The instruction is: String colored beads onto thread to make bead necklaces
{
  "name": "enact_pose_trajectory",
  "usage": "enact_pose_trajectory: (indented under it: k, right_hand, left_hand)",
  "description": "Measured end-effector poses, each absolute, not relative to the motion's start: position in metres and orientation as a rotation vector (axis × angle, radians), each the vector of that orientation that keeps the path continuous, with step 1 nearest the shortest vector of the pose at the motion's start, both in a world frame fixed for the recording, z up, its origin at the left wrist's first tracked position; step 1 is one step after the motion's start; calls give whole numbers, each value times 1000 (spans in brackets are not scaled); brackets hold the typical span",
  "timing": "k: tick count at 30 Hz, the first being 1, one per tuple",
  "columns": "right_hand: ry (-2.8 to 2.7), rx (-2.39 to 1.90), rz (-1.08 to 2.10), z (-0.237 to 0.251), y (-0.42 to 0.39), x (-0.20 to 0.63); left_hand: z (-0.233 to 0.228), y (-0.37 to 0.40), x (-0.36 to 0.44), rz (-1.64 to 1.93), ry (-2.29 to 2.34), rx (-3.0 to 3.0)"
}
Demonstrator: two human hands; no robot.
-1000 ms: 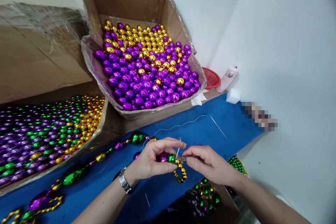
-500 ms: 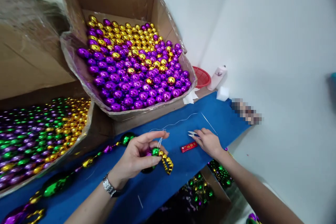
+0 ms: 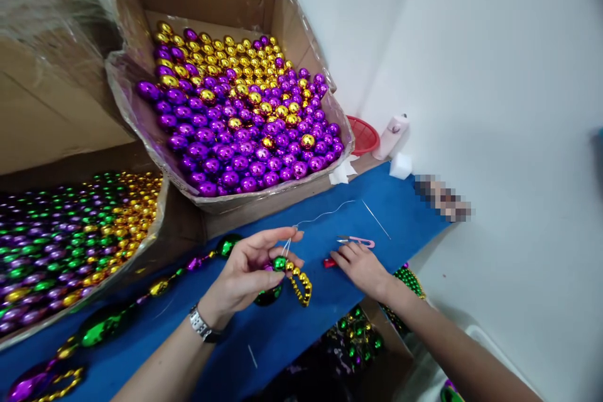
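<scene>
Left hand holds a beaded strand between thumb and fingers, above the blue cloth; its gold bead loop hangs past the fingertips. Right hand covers part of a red packet; whether it grasps this cannot be determined. Pink snips lie nearby.

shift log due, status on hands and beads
Left hand holding bead strand, gold loop outside grip. Right hand over red packet. Pink snips just beyond right hand.

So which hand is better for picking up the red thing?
Probably the right hand: it partly covers the red thing, while the left hand is busy holding beads.
</scene>
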State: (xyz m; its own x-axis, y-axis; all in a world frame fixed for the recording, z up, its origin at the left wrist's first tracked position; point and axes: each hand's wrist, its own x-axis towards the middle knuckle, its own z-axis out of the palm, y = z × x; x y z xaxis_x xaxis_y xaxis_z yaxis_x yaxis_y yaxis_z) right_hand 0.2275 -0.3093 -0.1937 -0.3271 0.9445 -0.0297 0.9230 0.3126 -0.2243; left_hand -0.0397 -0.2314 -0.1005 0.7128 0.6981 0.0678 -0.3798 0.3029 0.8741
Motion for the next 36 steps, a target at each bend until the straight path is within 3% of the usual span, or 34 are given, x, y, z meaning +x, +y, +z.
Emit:
enact_pose_trajectory:
  k: [4,14,24,36]
  right_hand:
    - [-2397,-1684,443,-176,-305,215]
    - [-2160,-1324,874,-63,-289,179]
    - [-2182,-1423,547,-66,-275,157]
    - [-2267,-1353,377,-66,-273,157]
  left_hand:
    - [-103,-231,-41,707,347,1021]
    - [-97,-232,-38,661,311,1050]
    - [-99,-234,-37,635,312,945]
    - [-100,-235,-35,656,324,927]
